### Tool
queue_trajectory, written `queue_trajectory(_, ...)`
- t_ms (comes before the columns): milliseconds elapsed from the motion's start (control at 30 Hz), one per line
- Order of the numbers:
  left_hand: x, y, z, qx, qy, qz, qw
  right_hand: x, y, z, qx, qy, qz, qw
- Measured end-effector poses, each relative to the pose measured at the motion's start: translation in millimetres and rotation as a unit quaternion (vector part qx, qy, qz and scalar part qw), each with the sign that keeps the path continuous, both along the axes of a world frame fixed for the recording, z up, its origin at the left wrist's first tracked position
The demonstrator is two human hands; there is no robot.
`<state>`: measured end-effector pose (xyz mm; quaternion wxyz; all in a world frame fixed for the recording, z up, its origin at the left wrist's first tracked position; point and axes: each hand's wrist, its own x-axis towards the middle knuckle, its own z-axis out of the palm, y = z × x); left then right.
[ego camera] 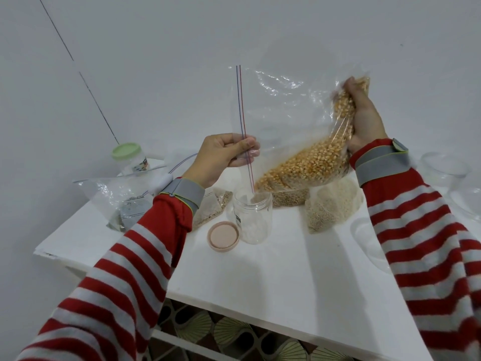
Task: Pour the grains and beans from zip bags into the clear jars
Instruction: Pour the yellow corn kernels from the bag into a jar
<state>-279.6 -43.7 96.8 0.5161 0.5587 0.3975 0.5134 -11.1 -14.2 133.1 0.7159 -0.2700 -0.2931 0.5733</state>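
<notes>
The fingers of your left hand (221, 157) pinch the zip bag (286, 105) by its seal edge just above the open jar (253, 220). Your right hand (364, 121), at the jar's two o'clock, grips the bag's raised bottom corner. Aim the mouth's low corner inside the rim and lift gently, so the corn (312, 162) funnels in.

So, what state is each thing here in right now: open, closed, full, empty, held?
Clear zip bag of yellow corn kernels: held up, tilted, zip end lowest.
Left hand: pinches the bag's zip edge.
Right hand: grips the bag's bottom corner.
Clear plastic jar: upright, lid off, looks empty.
Round pink lid: off, lying beside the jar.
Green-lidded jar: closed.
Bag of pale grains: untouched on the table.
</notes>
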Motion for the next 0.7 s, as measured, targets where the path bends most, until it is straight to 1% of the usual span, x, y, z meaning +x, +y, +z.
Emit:
queue_trajectory(167, -3.1, -0.6, -9.7, -0.013, -0.011, 0.007, 1.000, -5.4, 6.1, -5.3, -0.015, 0.003, -0.002, 1.000)
queue_trajectory(300, -3.7, -1.2, -13.5, -0.018, -0.025, 0.010, 0.999, -8.8, 7.4, -3.8, -0.013, 0.027, 0.000, 1.000)
queue_trajectory(533, -6.5, 0.7, -13.1, -0.017, -0.034, 0.013, 0.999, -12.7, 10.9, 3.9, -0.009, 0.035, 0.004, 0.999)
queue_trajectory(700, -8.2, 1.9, -10.4, -0.013, -0.030, 0.014, 0.999, -12.2, 17.0, 8.9, -0.010, -0.006, 0.005, 1.000)
